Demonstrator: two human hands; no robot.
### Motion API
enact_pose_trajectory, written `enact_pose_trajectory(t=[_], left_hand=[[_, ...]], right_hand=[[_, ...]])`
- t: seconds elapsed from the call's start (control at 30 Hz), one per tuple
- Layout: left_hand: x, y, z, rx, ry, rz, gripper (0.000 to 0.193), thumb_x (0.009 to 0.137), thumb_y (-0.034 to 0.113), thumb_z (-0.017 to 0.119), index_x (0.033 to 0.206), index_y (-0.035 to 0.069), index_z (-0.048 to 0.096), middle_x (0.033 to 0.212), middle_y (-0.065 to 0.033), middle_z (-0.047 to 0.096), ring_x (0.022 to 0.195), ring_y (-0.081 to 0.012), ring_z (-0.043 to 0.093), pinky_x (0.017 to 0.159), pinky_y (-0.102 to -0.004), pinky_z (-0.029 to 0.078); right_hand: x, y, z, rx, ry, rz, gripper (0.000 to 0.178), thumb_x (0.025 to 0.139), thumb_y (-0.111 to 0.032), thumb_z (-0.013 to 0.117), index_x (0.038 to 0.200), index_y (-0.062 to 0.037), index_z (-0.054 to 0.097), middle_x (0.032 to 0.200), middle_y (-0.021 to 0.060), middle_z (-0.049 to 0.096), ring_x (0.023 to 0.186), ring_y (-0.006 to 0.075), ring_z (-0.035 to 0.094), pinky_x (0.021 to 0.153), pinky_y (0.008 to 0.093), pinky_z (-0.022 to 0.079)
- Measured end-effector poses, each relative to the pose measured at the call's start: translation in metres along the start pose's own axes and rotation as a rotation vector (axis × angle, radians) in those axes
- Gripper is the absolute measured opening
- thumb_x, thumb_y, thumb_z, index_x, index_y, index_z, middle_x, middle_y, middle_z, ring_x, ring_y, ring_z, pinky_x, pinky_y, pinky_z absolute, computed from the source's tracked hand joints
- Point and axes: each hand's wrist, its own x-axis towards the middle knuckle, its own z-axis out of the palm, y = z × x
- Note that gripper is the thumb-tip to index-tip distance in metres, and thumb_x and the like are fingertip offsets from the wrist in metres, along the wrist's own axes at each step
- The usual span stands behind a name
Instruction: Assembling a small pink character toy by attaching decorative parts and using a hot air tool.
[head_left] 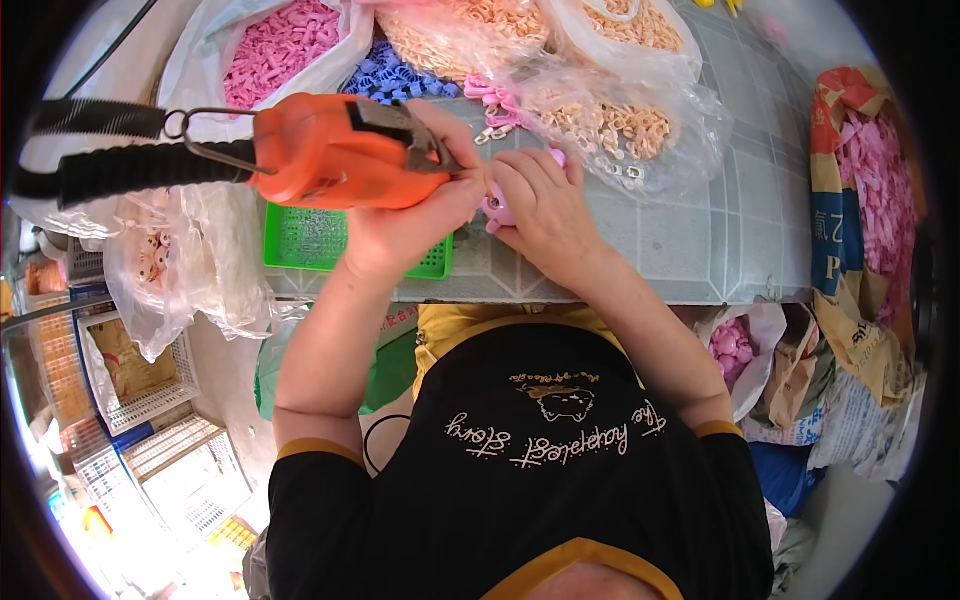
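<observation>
One grey tabletop (740, 235) underlies the orange tool (310, 150), whose long axis we see running left to right in the left hand's (405, 220) grip; the right hand (552, 208) clasps the pink piece (498, 214), immediately right of the left hand, its axis partly hidden.

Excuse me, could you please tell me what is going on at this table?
A person in a black shirt is working at a grey table with both hands close together. The left hand grips an orange tool, while the right hand holds a small pink piece at its front end; the fingers hide whether the two touch. A green tray lies under the tool, and small pink parts and blue parts lie beyond.
</observation>
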Motion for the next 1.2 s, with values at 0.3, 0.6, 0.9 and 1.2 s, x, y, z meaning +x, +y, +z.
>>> enact_pose_trajectory(t=[0.3,0.6,0.9,1.2], left_hand=[[-0.013,0.018,-0.029,-0.040,0.320,0.100,0.030,0.078,-0.004,0.056,0.108,-0.004,0.051,0.068,-0.0095,0.055,0.060,-0.0199,0.055,0.073,-0.0396,0.051],[-0.026,-0.014,-0.059,0.020,0.506,0.124,0.028,0.076,-0.014,0.061,0.102,-0.005,0.058,0.074,-0.0096,0.064,0.059,-0.0134,0.059,0.056,-0.0254,0.048],[-0.022,-0.022,-0.068,0.045,0.501,0.147,0.026,0.077,-0.014,0.061,0.101,-0.004,0.058,0.069,-0.0066,0.061,0.059,-0.0143,0.058,0.063,-0.0296,0.052],[-0.023,-0.022,-0.066,0.019,0.519,0.118,0.025,0.077,-0.014,0.060,0.100,-0.004,0.058,0.068,-0.0058,0.060,0.058,-0.0138,0.058,0.065,-0.0312,0.053]], right_hand=[[0.001,0.004,-0.032,0.061,-0.199,-0.054,0.057,0.069,-0.007,0.074,0.122,-0.0151,0.057,0.140,0.0108,0.047,0.135,0.0343,0.039,0.118,0.0562,0.019],[0.004,-0.013,-0.031,0.182,0.061,0.301,0.054,0.081,-0.019,0.072,0.127,-0.0003,0.050,0.123,0.0223,0.053,0.118,0.0412,0.049,0.100,0.0482,0.042],[0.018,-0.022,-0.023,0.086,-0.073,0.349,0.062,0.077,-0.017,0.075,0.129,0.0034,0.046,0.113,0.0246,0.059,0.106,0.0426,0.058,0.091,0.0477,0.049],[0.019,-0.017,-0.012,-0.009,-0.082,0.173,0.054,0.074,-0.012,0.075,0.122,0.0016,0.055,0.116,0.0203,0.059,0.111,0.0396,0.055,0.100,0.0486,0.043]])
